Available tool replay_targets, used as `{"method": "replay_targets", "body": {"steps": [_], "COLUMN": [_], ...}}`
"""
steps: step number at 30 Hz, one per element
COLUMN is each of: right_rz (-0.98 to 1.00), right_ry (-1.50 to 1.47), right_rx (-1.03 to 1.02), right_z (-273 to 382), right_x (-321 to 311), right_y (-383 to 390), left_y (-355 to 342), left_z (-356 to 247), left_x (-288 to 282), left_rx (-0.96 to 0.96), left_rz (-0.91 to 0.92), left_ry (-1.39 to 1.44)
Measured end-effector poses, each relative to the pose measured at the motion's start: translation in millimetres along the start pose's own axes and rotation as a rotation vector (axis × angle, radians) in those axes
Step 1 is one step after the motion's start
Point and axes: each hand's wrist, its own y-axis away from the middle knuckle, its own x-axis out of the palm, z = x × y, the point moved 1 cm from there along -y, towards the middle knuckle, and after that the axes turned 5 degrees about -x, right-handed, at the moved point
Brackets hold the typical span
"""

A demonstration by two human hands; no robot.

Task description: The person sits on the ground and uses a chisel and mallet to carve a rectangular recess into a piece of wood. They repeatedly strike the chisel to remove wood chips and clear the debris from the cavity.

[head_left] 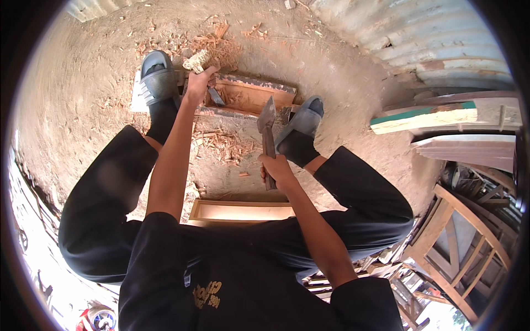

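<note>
My left hand (199, 87) is wrapped round a chisel whose pale, frayed handle top (197, 60) sticks out above the fist. Its grey blade (216, 97) points down into the left end of a long wooden frame (282, 87) with a dark, peeling outer edge. Wood chips lie inside that frame. Held by its wooden handle in my right hand (277, 171) is a hatchet-like tool; its wedge-shaped metal head (267, 115) is raised near the frame's right front corner. My fingers hide part of both handles.
My sandalled feet, left (158, 77) and right (302, 121), flank the frame. Wood shavings (221, 146) litter the dirt floor. Close to my lap lies another wooden box frame (243, 211). Planks (425, 117) and a slatted wooden chair-like frame (464, 243) stand at right, below corrugated metal sheets (430, 41).
</note>
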Motion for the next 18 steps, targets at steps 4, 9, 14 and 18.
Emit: {"method": "replay_targets", "body": {"steps": [4, 9, 14, 18], "right_rz": [0.061, 0.044, 0.077, 0.047], "right_ry": [-0.106, -0.205, -0.195, -0.168], "right_rx": [0.141, 0.182, 0.110, 0.087], "right_z": [15.6, 3.0, 1.0, 3.2], "right_x": [11.7, 11.2, 12.5, 10.1], "right_y": [-1.2, -16.1, -15.1, -15.3], "left_y": [2.9, 20.2, 21.3, 19.8], "left_z": [-26.3, -29.9, -0.5, 9.8], "left_x": [9.4, 25.2, 7.6, 5.2], "left_rx": [0.097, 0.206, 0.197, 0.251], "left_rz": [0.037, -0.039, -0.111, -0.106], "left_ry": [-0.056, -0.469, -0.443, -0.459]}}
